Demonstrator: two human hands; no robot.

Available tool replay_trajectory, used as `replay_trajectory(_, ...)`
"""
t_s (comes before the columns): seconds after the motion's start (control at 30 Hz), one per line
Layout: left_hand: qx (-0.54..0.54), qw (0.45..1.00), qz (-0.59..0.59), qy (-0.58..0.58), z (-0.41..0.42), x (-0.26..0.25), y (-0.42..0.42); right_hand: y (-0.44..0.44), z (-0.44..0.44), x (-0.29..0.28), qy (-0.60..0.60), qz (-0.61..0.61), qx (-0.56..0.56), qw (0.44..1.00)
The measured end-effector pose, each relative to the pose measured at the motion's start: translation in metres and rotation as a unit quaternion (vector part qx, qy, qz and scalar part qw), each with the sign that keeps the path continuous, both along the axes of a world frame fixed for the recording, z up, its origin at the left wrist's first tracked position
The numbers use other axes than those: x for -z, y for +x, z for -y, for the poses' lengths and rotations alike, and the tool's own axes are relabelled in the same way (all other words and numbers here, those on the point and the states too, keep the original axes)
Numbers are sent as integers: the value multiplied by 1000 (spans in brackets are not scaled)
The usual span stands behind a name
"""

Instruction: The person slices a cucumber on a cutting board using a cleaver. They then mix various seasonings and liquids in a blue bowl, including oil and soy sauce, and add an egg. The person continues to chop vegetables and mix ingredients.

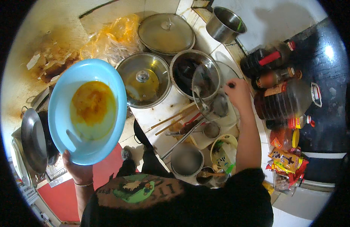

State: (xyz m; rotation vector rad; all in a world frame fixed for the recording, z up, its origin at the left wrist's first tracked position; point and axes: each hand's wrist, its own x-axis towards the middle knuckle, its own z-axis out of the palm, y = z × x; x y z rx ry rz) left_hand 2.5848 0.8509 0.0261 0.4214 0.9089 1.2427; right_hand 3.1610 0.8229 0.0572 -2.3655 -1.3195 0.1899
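My left hand (80, 171) grips the lower rim of a light blue plastic basin (58, 113), its thumb over the edge. The basin is tilted and holds an orange-yellow liquid (92, 106) that looks like beaten egg. On the other side, my right hand (240, 93) is closed around a small black knob (231, 84), apparently that of a clear glass lid (200, 81). This lid overlaps the right side of a steel pot (177, 85) with dark contents. Left of that pot sits another pot under a glass lid (132, 65) with a metal knob.
A larger lidded pan (150, 35) and a plastic bag (115, 39) are at the back. Chopsticks (175, 120) and ladles lie across a tray. Sauce bottles (282, 100) line the right side. A wok (34, 142) stands at left, and a saucepan (220, 31) sits on a ledge.
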Motion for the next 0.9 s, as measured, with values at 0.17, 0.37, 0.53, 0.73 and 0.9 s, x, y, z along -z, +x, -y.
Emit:
replay_trajectory(0.17,-17,999,-12,32,10,-20,13,21,-100,62,11,-10,-68,998)
replay_trajectory(0.37,-72,996,-20,46,28,-16,-3,14,-134,96,6,39,-131,991)
replay_trajectory(0.53,-88,995,-20,39,37,-21,-4,30,-134,120,-6,48,-129,990)
replay_trajectory(0.73,-99,994,-25,43,51,-23,-22,16,-137,114,-18,73,-117,990)
replay_trajectory(0.9,-144,989,-16,26,71,-25,-50,35,-136,126,-61,99,-149,982)
